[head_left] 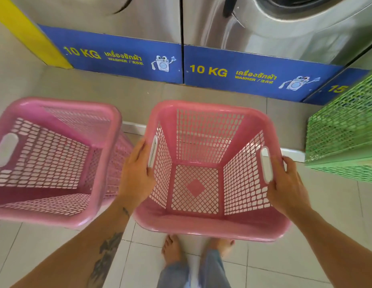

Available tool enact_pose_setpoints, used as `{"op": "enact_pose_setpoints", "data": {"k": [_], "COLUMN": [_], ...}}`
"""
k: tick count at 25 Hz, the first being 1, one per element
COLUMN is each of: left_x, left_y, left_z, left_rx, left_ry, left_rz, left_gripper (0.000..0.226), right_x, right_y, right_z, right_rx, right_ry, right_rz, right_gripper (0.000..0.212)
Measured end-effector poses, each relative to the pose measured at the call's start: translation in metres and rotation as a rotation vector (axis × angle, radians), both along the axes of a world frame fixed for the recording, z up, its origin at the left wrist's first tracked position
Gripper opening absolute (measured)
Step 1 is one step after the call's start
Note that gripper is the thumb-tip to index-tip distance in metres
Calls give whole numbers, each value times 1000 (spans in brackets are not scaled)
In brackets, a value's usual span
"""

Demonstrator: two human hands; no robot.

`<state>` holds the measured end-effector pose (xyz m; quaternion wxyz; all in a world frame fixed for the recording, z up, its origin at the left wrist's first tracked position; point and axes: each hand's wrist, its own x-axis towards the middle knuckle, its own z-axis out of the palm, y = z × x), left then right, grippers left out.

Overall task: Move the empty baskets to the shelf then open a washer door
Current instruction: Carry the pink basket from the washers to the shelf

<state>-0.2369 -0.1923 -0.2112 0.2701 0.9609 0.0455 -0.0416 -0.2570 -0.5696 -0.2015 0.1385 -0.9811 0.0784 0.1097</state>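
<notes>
Both hands, left hand (137, 173) and right hand (284, 183), grip the pink basket (212, 225) before washers labelled "10 KG WASHER" (208, 70); a second pink basket (56, 213) stands left, a green basket (343, 132) right.

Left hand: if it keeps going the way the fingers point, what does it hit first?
Nothing new: the left hand already grips the middle basket at its handle slot. Beyond it, floor tiles, then likely the washer base; depth is unclear.

Tattooed left forearm (106, 258), jeans (193, 273), barefoot.
</notes>
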Motion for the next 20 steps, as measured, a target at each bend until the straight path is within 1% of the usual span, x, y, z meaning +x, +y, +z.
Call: {"op": "enact_pose_setpoints", "data": {"k": [3, 6, 9, 10, 11, 14, 16, 18, 20], "left_x": [-3, -10, -16, -16, -14, -2, 5, 11, 15], "left_y": [3, 12, 17, 18, 18, 6, -11, -36, -65], "left_z": [-22, -34, -32, -27, -20, 12, 42, 69, 93], "left_rx": [27, 91, 113, 103, 83, 70, 20, -106, -200], "left_ry": [-18, 130, 279, 304, 313, 250, 180, 110, 63], "left_rz": [-30, -78, -74, -64, -61, -68, -45, -30, -54], "left_gripper": [84, 92, 99, 97, 89, 55, 47, 44, 41], "right_x": [-5, -20, -31, -33, -34, -30, -26, -25, -22], "right_y": [0, 12, 18, 18, 18, 10, 4, -2, -13], "right_z": [-19, -28, -24, -20, -14, 11, 35, 59, 79], "right_rx": [-14, -10, 24, 36, 51, 123, 166, 200, 243], "right_ry": [0, 77, 152, 166, 169, 136, 126, 108, 44], "right_rz": [4, 43, -6, -9, -1, 25, -9, -19, -15], "right_gripper": [88, 84, 83, 82, 78, 67, 67, 70, 69]}}
